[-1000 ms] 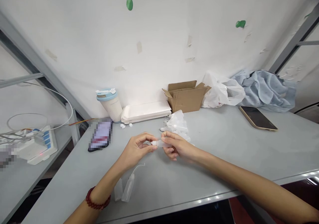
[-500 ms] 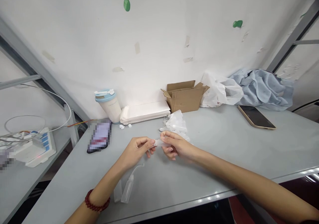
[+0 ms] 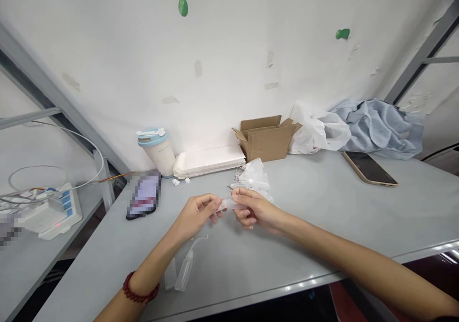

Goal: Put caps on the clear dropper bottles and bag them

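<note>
My right hand (image 3: 256, 210) grips a small clear plastic bottle (image 3: 233, 205) held sideways above the grey table (image 3: 322, 226). My left hand (image 3: 196, 213) pinches the bottle's tip at its left end with thumb and fingers closed. Just behind the hands lies a heap of clear plastic bottles and bags (image 3: 255, 178). On the table below my left wrist lie a clear bottle with a long thin nozzle (image 3: 185, 269) and a flat clear piece (image 3: 169, 274).
A blue-lidded cup (image 3: 158, 151), a stack of white sheets (image 3: 210, 160) and an open cardboard box (image 3: 265, 137) stand along the wall. Two phones (image 3: 144, 195) (image 3: 369, 168), a white bag (image 3: 317, 131) and blue cloth (image 3: 382, 126) lie around. A power strip (image 3: 53, 209) sits at left.
My left fingers have shifted slightly on the bottle's tip. Both hands stay in nearly the same place.
</note>
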Demonstrator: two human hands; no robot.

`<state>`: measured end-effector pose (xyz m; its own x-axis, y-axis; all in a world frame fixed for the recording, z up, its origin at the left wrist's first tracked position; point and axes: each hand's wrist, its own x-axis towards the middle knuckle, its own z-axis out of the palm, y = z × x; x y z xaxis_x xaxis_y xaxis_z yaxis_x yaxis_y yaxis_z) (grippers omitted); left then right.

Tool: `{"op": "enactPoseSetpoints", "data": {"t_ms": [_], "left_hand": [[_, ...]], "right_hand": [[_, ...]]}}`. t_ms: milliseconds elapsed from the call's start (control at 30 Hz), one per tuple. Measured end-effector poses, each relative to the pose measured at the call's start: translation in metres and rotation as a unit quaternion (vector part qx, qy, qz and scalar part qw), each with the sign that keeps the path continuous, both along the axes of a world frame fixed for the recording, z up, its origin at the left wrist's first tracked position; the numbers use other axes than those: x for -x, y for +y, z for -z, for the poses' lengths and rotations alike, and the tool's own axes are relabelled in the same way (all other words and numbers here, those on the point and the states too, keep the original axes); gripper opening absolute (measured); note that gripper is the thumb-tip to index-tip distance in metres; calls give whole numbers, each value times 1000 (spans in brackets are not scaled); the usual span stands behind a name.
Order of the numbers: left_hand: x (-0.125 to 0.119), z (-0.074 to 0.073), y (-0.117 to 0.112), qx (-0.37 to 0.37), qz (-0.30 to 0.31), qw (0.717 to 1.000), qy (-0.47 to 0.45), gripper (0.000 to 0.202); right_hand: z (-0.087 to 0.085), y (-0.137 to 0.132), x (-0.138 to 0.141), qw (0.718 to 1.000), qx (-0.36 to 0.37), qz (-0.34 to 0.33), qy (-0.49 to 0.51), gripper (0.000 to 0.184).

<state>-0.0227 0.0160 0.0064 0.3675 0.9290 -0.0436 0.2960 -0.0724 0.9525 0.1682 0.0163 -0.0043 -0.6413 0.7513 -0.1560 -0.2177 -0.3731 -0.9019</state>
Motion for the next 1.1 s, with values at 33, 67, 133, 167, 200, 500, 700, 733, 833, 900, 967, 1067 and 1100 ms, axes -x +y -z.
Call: {"op": "enactPoseSetpoints", "data": {"t_ms": [33, 67, 133, 167, 200, 500, 700, 733, 833, 900, 967, 1067, 1100], "left_hand": [[-1, -1, 0, 12, 2, 1000, -2, 39], [-2, -1, -1, 26, 3, 1000, -7, 41], [-4, 0, -3, 51, -6, 998, -27, 41], [-6, 0, -3, 58, -14, 998, -35, 40], [-7, 1, -4, 58, -25, 997, -40, 39], [18, -12, 9, -53, -82, 988, 116, 37], [40, -47, -16, 5, 145, 931, 335, 27], [39, -48, -22, -6, 142, 918, 371, 27], [33, -41, -39, -14, 120, 878, 463, 25], [29, -32, -45, -25, 119, 858, 500, 19], [27, -23, -45, -48, 124, 846, 516, 12], [26, -20, -37, -66, 139, 854, 497, 10], [26, -22, -33, -60, 148, 866, 474, 9]], "right_hand": [[0, 0, 0, 1000, 0, 1, -2, 31], [0, 0, 0, 1000, 1, 2, -3, 31], [0, 0, 0, 1000, 1, 1, -2, 31], [0, 1, 0, 1000, 0, 0, -2, 31], [0, 1, 0, 1000, -2, 1, -1, 31], [0, 3, -2, 999, -20, 43, -22, 31], [-6, -1, -2, 997, -61, 47, -24, 29], [-7, -2, -2, 996, -77, 47, -26, 29], [-6, -4, -1, 990, -124, 53, -32, 28], [-4, -3, -1, 988, -143, 54, -32, 28], [-3, -2, -1, 986, -151, 55, -32, 29], [-1, 0, -1, 985, -157, 68, -34, 30], [-1, 0, -1, 984, -159, 74, -36, 30]]}}
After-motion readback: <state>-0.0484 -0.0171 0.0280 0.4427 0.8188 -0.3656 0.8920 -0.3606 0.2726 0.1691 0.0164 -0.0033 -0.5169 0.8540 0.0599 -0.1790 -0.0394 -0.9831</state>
